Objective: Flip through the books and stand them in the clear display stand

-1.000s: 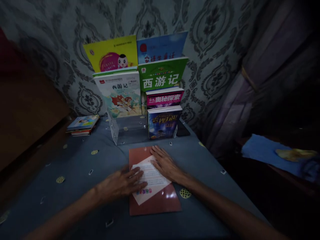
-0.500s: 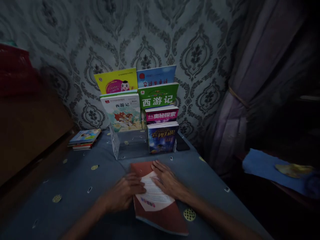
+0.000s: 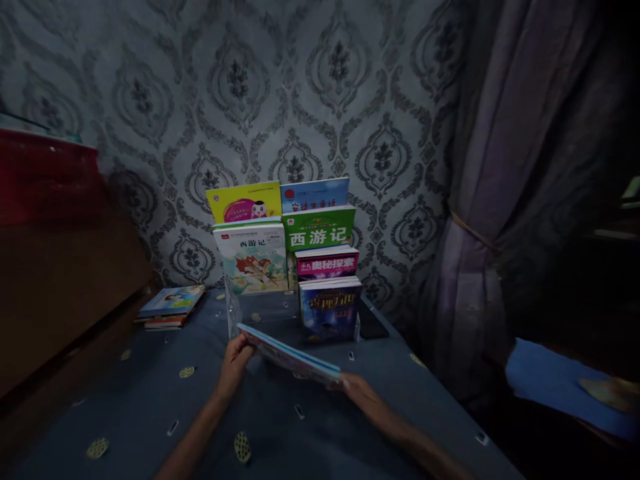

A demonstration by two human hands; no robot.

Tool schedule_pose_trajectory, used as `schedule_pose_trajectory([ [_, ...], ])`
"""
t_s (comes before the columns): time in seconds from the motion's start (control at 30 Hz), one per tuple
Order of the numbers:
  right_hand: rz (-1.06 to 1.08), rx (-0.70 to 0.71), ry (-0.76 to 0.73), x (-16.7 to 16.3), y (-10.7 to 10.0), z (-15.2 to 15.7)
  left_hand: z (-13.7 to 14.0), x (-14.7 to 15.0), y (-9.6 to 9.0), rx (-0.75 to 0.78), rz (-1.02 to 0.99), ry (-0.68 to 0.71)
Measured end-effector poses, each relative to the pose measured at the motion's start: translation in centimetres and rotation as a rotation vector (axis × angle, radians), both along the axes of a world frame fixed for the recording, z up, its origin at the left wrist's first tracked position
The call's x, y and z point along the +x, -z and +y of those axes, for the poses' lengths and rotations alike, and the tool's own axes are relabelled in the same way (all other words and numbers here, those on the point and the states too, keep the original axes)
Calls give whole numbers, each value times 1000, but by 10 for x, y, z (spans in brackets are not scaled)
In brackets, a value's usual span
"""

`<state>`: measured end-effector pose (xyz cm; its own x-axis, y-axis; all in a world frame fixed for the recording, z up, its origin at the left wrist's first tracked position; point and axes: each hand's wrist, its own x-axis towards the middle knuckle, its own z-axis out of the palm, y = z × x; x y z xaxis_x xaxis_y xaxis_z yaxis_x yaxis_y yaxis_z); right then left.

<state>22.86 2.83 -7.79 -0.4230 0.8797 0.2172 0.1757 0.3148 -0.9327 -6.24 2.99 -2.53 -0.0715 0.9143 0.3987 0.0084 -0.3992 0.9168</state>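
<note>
Patterned wallpaper [image 3: 295, 87] fills the top of the frame, behind a dark blue surface [image 3: 145, 407]. Upright books [image 3: 257, 263] stand in a clear rack [image 3: 233, 312] at the centre; a small stack [image 3: 173, 303] lies at left. At lower centre, a thin book [image 3: 293, 355] slants down to the right, the left hand [image 3: 235, 359] closed on its left end, the right hand [image 3: 361, 392] gripping the other.

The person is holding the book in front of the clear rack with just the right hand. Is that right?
Not quite: the head view shows both hands holding the book, the left hand at one end and the right hand at the other, in front of the clear rack.
</note>
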Motion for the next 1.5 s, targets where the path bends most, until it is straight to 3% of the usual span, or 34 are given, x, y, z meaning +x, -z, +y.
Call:
schedule_pose_trajectory([
  [0.17, -6, 81, 17, -23, -2, 6, 7, -2, -2, -22, -144, -51],
  [0.4, 62, 203, -23, -57, -30, 17, 4, -23, -18, 13, -185, 31],
  [0.57, -62, 281, -121, -72, -53, 23, -1, -48, -35, -117, -286, 32],
  [0.67, -203, 492, -105, -79, -99, 35, -4, -67, -47, -103, -384, -73],
  [0.77, -216, 885, 44, -91, -177, 53, -8, -89, -61, -16, -429, -194],
  [0.87, -401, 1221, 173, -109, -254, 76, -14, -110, -78, 80, -424, -288],
  [0.93, -629, 1287, 220, -121, -288, 91, -19, -121, -90, 157, -417, -341],
  [1.0, -817, 1274, 257, -130, -307, 105, -22, -130, -103, 241, -416, -390],
  [1.23, -1008, 1081, 231, -138, -319, 125, -11, -152, -155, 554, -459, -560],
  [1.37, -987, 1056, 145, -139, -320, 129, 7, -153, -187, 767, -479, -684],
  [1.5, -904, 1046, 69, -137, -316, 133, 25, -146, -213, 883, -431, -714],
])
